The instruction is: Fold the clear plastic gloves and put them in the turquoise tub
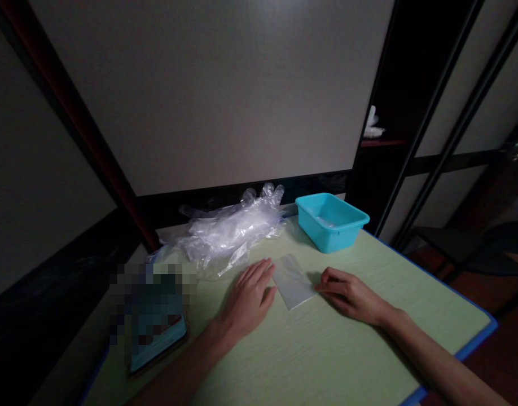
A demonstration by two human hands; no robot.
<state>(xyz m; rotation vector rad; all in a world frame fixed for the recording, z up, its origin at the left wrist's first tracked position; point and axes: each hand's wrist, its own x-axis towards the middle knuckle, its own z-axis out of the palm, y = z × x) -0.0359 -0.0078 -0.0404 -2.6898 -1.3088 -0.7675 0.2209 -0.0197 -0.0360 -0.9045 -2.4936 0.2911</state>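
Note:
A small, flat, whitish see-through plastic bag [293, 282] lies on the table between my two hands. My left hand [251, 296] rests palm down at the bag's left edge, its fingers stretched out and the thumb a little apart. At the bag's right corner, my right hand [347, 293] has its fingers curled, with the fingertips pinched on that corner. Beyond my left hand spreads a crumpled heap of clear disposable plastic gloves [233, 228]. Behind the bag, to the right, stands a turquoise plastic basin [333, 234]; something pale and clear shows on its bottom.
The light green table [259, 372] has a blue edge. A dark-framed object [157, 338], partly blurred out, stands at its left. Cabinet panels [242, 96] rise behind, with a dark open shelf at right holding a white item [373, 127]. A dark chair [449, 242] is at the far right.

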